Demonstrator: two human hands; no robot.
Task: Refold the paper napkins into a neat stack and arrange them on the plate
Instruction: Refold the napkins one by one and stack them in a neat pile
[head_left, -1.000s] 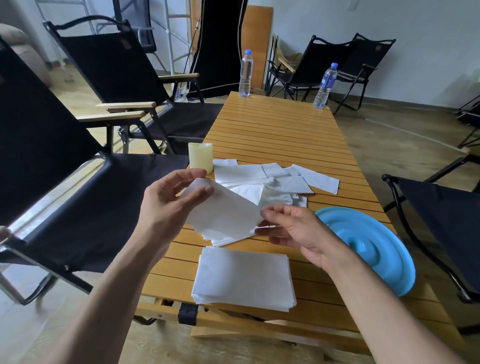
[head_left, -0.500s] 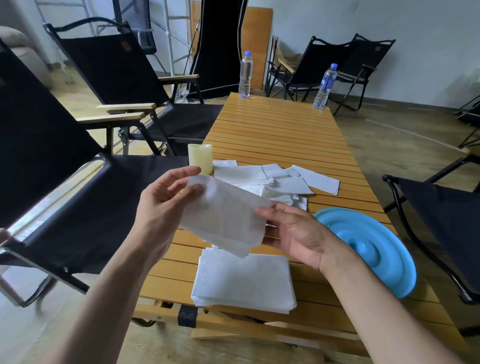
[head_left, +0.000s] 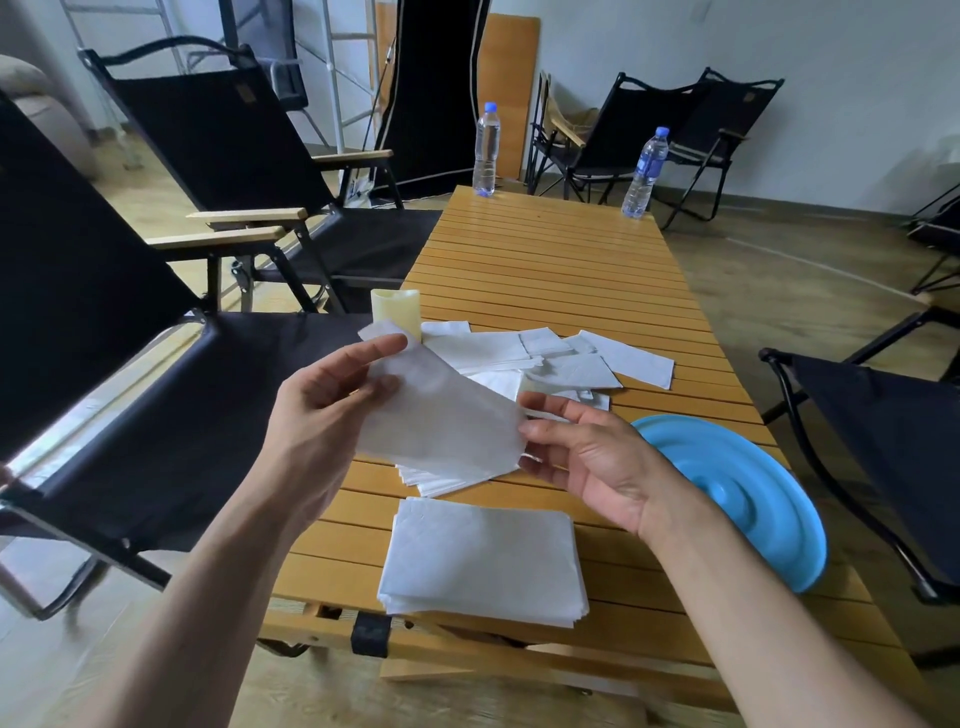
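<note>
The left hand (head_left: 332, 410) holds one white napkin (head_left: 441, 415) up above the table (head_left: 545, 260). It pinches the napkin's upper left end, w/ the forefinger lying along the top edge and the thumb pressed on the near face. The other fingers are loosely bent behind the sheet. The napkin slopes down from there toward the right hand (head_left: 597, 457).

The right hand is turned palm up and about half open. Thumb and forefinger tips meet at the napkin's right edge in what looks like a light pinch, and the remaining fingers curl loosely below w/ nothing in them.

Directly under the held napkin, btwn the two hands, a small untidy pile (head_left: 447, 478) lies on the table. Nearer the person, below both wrists, sits a squared-off stack (head_left: 483, 561) of folded napkins close to the table's near edge. Beyond the hands is a scatter of loose napkins (head_left: 571, 358).

The blue plate (head_left: 737, 493) is just right of the right hand, at the table's right edge and partly overhanging it, w/ no napkins on it.

A pale candle (head_left: 397, 309) stands just beyond the left hand's fingertips. Two water bottles (head_left: 487, 150) stand at the far end of the table, well away from both hands.
</note>
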